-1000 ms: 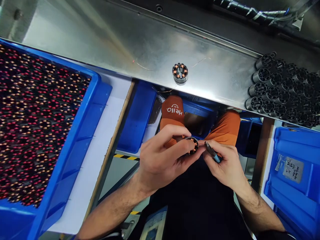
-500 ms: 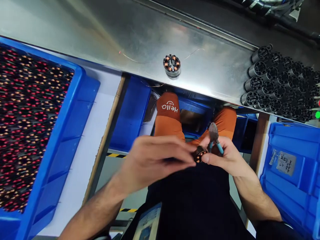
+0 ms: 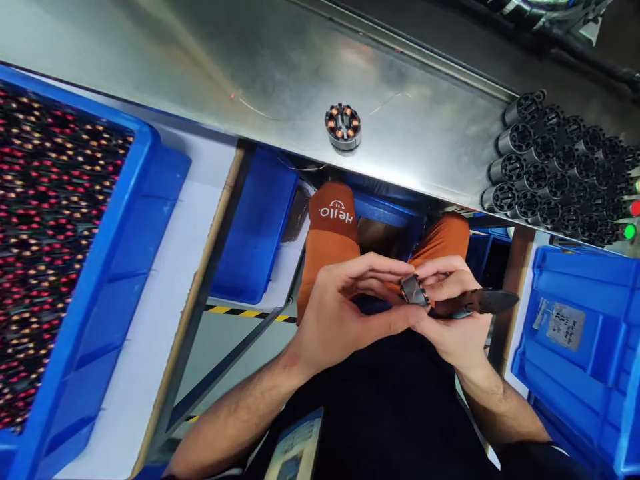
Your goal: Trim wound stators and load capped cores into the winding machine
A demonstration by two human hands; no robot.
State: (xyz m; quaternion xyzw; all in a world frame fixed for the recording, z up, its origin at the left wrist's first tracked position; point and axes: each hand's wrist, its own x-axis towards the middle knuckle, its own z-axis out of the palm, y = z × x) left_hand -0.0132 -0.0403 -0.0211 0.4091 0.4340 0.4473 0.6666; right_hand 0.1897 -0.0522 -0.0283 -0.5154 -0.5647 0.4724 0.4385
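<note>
A small wound motor stator point(image 3: 414, 291), a steel ring with copper coils, is held above my lap between both hands. My left hand point(image 3: 340, 320) is closed on it from the left, thumb below and fingers above. From the other side, my right hand point(image 3: 455, 327) touches the stator with its fingers and thumb. That same hand grips a pair of pliers point(image 3: 493, 301), whose dark jaws point right; its handles are mostly hidden in the palm. Another wound stator point(image 3: 343, 127) stands on the metal bench point(image 3: 425, 133) ahead of me.
Many stators with red and copper coils fill a blue bin point(image 3: 145, 167) on the left. Stacked unwound steel cores point(image 3: 530, 170) stand at the bench's right end. A labelled blue crate point(image 3: 590, 300) lies below them. Bits of wire point(image 3: 255, 110) lie on the bench.
My left hand has come in to the stator and closed on it. The stator has turned, its steel side now facing me. The pliers have swung from pointing away to pointing right.
</note>
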